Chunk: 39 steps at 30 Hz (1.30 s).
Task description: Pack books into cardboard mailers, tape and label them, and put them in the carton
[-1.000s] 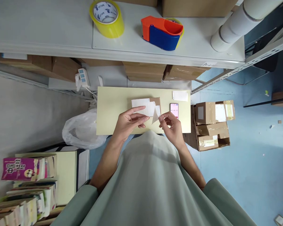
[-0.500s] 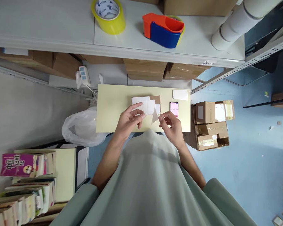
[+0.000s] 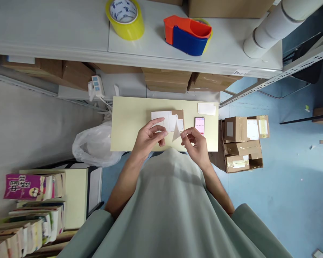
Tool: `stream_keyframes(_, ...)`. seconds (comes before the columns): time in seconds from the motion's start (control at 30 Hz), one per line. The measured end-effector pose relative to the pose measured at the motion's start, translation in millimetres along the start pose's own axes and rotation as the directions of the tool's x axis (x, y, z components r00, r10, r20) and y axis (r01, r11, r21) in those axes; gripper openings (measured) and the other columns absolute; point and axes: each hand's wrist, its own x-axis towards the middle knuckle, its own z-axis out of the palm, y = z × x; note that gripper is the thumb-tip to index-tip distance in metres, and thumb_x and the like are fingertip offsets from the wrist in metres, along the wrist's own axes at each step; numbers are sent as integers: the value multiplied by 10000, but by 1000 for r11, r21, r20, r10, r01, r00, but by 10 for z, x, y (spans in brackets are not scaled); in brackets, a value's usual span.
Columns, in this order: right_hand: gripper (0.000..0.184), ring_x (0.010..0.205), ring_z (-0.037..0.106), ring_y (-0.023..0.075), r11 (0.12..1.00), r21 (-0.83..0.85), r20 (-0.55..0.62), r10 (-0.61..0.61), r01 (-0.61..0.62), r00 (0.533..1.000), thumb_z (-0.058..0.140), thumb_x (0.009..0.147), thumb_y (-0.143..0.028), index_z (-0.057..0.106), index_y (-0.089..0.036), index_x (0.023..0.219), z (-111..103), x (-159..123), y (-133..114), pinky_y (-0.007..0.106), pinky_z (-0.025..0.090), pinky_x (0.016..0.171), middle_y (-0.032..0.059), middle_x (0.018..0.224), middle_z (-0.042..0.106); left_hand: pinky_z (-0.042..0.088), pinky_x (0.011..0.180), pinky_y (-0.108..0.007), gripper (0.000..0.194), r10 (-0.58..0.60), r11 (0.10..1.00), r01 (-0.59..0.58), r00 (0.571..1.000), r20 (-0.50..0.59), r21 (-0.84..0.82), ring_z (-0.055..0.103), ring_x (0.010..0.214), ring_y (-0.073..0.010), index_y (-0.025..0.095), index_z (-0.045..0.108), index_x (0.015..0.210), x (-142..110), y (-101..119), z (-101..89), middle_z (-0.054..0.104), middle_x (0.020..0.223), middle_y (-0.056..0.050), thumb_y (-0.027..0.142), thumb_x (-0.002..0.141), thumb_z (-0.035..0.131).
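Between the thumb and fingers of my right hand (image 3: 196,143) is a small, thin whitish piece of paper (image 3: 176,134), hanging with a pointed corner upward. My left hand (image 3: 150,136) hovers to its left, fingers apart and holding nothing. Just beyond both hands a flat brown cardboard box (image 3: 178,113) lies on the pale yellow table (image 3: 129,114). White paper labels (image 3: 161,117) cover much of its top, and my left fingers overlap them in view. Whether those fingers touch the labels I cannot tell.
A lit phone (image 3: 199,124) and white slips (image 3: 206,108) lie at the table's right. Beside it stands a carton of boxes (image 3: 235,129); a plastic bag (image 3: 93,147) hangs at left. Overhead, a shelf (image 3: 70,32) bears a tape roll (image 3: 129,27) and a tape dispenser (image 3: 187,36).
My left hand has drawn slightly back from the piece of paper, its fingers a little more apart. My right hand keeps its pinch on the paper. The camera view has shifted slightly.
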Motion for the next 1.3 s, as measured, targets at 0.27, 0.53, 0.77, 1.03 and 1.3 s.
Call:
stream_keyframes(0.27,318,724,667,160,1000,1,10,-2,2,1000,649,1047,-553,648,-254,938,40,104,3,316,521,623,15,956,679,515,544,-276,688,-45,998,47,996,-75,30,585,528,-95,194,716,1313,114,-40,-55,785,880,-16,450,725,964)
stream_keyframes(0.53,322,754,680,166,999,-29,7,-15,15,1000,643,1050,-559,642,-256,938,78,187,-12,320,542,650,20,971,685,529,558,-296,585,-6,999,10,997,-83,43,580,520,-101,200,768,1256,201,-57,-93,791,853,-27,519,789,920)
stream_keyframes(0.77,289,764,687,168,999,-30,15,-9,10,1000,640,1053,-525,647,-256,947,107,230,-16,325,543,667,17,974,684,565,589,-298,619,-18,997,19,1000,-25,71,648,555,-117,181,760,1260,243,-65,-117,838,990,-101,637,851,848)
stream_keyframes(1.03,269,763,684,164,999,-36,17,-5,6,1000,640,1056,-505,645,-255,958,114,233,12,324,535,666,16,985,684,537,583,-289,595,-24,994,37,993,-114,107,605,539,-115,177,790,1169,269,-93,-125,826,851,-59,544,734,962)
stream_keyframes(1.3,311,766,689,169,999,-51,19,9,-8,1000,625,1052,-551,638,-257,952,118,211,12,333,553,668,26,1002,698,614,661,-300,596,5,994,9,992,-128,106,776,687,-178,185,783,1254,296,-126,-157,846,1143,-148,604,839,861)
